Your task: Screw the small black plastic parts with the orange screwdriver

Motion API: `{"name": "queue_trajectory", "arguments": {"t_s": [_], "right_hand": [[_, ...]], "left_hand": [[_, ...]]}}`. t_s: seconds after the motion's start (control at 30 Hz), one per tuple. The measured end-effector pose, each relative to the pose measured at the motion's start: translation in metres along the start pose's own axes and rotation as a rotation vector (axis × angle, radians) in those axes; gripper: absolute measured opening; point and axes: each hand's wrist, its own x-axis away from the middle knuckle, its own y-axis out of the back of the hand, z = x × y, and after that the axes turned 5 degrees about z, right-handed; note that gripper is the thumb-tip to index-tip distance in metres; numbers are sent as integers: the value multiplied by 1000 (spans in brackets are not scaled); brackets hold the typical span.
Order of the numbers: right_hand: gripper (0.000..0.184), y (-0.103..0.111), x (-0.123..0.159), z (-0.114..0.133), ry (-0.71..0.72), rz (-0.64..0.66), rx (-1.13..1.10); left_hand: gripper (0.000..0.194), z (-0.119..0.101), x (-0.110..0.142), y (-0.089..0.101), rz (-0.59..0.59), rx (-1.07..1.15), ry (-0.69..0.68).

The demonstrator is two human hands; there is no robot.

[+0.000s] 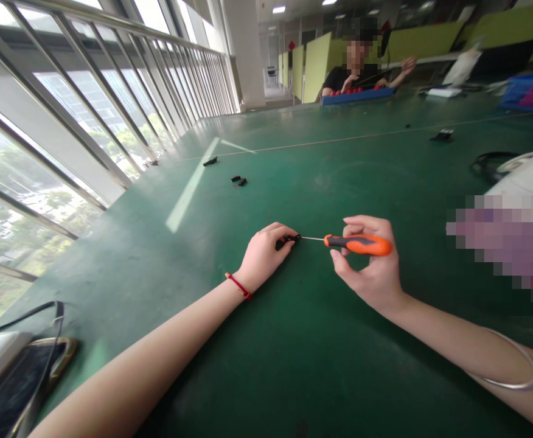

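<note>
My left hand [263,255] rests low over the green tabletop, its thumb and fingers pinching a small black part [286,240]. Most of that part is hidden by the fingers. An orange and black screwdriver [362,245] lies level, its thin shaft pointing left and its tip at the part's right end. My right hand [380,283] is curled loosely about the handle, with the handle's butt against the palm. The thumb stands apart below the handle, and the index finger arches above it.
Small black pieces [241,181] lie farther up the green table [321,170]. At the lower left are a phone [8,374] and a cable. A white bag [529,179] is at right. Across the table, a person sits behind a blue tray [358,96]; metal railing [125,36] borders the left.
</note>
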Motion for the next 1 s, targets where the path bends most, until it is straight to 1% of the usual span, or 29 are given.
{"name": "queue_trajectory", "arguments": {"t_s": [0.03,0.13,0.17,0.2,0.23,0.3,0.37,0.4,0.43,0.5,0.53,0.57,0.63,0.7,0.73,0.77,0.8,0.9,0.93,0.97,1.0], "right_hand": [[41,0,0,0,-6,20,4],[20,1,1,2,-17,116,96],[16,2,1,3,-17,128,118],[17,2,2,3,-16,114,121],[20,1,2,3,-14,81,107],[34,1,1,2,-5,18,46],[42,1,0,2,-6,4,0],[41,1,-1,2,-14,28,-1],[36,1,-1,3,-19,62,21],[19,2,-1,4,-9,132,97],[13,2,0,5,-2,154,125],[11,2,0,5,3,157,135],[19,1,1,3,5,106,113],[33,1,1,2,0,40,56],[38,0,1,1,-2,26,35],[39,0,0,1,-5,35,31],[34,0,0,1,-7,62,44],[7,1,0,3,-6,151,120],[5,0,0,4,-12,154,127],[6,0,1,4,-18,135,120],[12,0,1,4,-23,102,103]], "left_hand": [[18,0,0,0,0,1,0],[18,0,0,0,-2,3,3],[18,0,0,0,-3,2,4],[18,0,0,0,-5,1,4],[18,0,0,0,-6,-1,3],[18,0,0,0,-6,0,0],[18,-1,0,0,-5,2,-3],[18,-1,0,0,-5,3,-3],[18,-1,0,0,-6,4,-1],[18,-1,0,0,-10,7,1],[18,-1,0,0,-11,8,1],[18,-1,0,-1,-11,9,1],[18,0,0,-1,-9,6,0],[18,0,0,-1,-5,1,0],[17,0,0,0,-3,0,1],[17,0,0,0,-3,-1,2],[17,-1,0,0,-3,-1,4],[18,-1,0,0,-5,-6,8],[18,-1,0,0,-5,-9,9],[18,-1,0,0,-5,-13,10],[17,-1,0,0,-5,-16,10]]}}
